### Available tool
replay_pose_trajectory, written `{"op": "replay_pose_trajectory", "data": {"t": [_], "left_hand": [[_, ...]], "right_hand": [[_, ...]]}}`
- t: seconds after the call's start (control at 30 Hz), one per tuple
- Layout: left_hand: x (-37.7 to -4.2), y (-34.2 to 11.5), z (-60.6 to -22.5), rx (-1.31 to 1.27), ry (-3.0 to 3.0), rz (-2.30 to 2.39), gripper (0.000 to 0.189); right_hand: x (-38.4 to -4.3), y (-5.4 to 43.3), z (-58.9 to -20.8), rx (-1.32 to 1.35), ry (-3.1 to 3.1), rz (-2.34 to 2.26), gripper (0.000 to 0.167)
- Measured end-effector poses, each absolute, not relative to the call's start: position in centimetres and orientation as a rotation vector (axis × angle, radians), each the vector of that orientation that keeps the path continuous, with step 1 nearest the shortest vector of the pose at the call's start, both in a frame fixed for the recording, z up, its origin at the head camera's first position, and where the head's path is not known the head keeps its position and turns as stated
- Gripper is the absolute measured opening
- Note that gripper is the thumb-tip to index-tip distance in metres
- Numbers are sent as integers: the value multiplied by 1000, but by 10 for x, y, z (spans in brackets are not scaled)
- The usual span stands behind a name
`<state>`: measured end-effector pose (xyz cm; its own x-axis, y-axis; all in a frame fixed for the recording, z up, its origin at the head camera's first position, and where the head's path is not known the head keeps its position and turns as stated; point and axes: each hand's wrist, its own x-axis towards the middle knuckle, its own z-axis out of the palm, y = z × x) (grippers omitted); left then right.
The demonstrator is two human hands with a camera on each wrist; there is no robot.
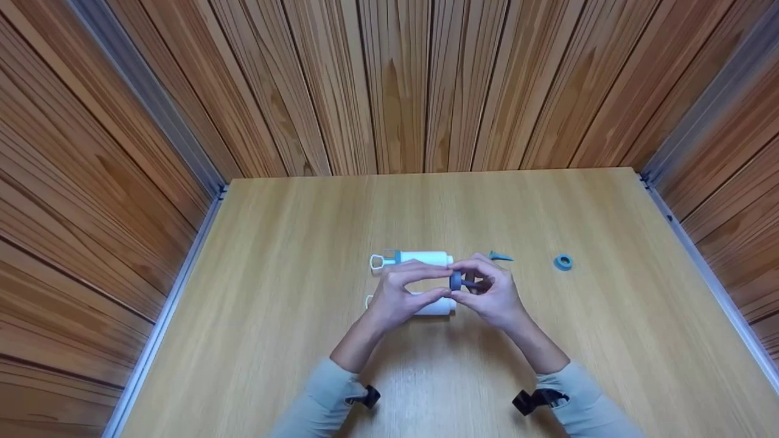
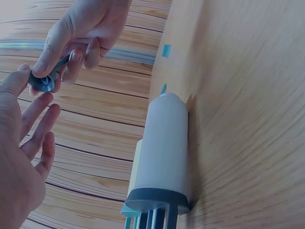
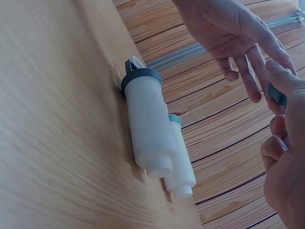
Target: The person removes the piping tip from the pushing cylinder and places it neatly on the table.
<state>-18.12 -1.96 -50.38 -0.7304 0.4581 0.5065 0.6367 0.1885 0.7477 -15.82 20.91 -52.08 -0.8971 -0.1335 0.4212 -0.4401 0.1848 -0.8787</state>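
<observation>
Between both hands is a dark blue ring cap with a slim nozzle sticking out toward the right. My right hand grips this piece, thumb on the cap and the other fingers curled about the nozzle. From the other side my left hand pinches the cap's rim between thumb and fingertips. Below the hands lie two white icing-syringe barrels: the nearer barrel has a dark blue collar, the farther barrel a teal one. Hands partly hide both barrels in the head view.
A loose teal nozzle lies beyond the right hand. Farther right sits a teal ring cap. Wood-panelled walls with metal edge strips enclose the table at the back and sides.
</observation>
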Motion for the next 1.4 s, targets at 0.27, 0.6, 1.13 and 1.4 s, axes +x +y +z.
{"op": "replay_pose_trajectory", "data": {"t": [0.27,0.6,1.13,1.4], "left_hand": [[-180,-19,-501,-1014,-2311,-1574,31],[-181,-17,-502,-986,-2310,-1587,29],[-179,-18,-498,-996,-2302,-1571,29],[-184,-25,-498,-1014,-2223,-1557,28]], "right_hand": [[-158,207,-520,563,-2216,1761,40],[-159,205,-523,616,-2182,1685,42],[-161,207,-524,661,-2162,1714,48],[-161,216,-527,674,-2172,1700,55]]}}
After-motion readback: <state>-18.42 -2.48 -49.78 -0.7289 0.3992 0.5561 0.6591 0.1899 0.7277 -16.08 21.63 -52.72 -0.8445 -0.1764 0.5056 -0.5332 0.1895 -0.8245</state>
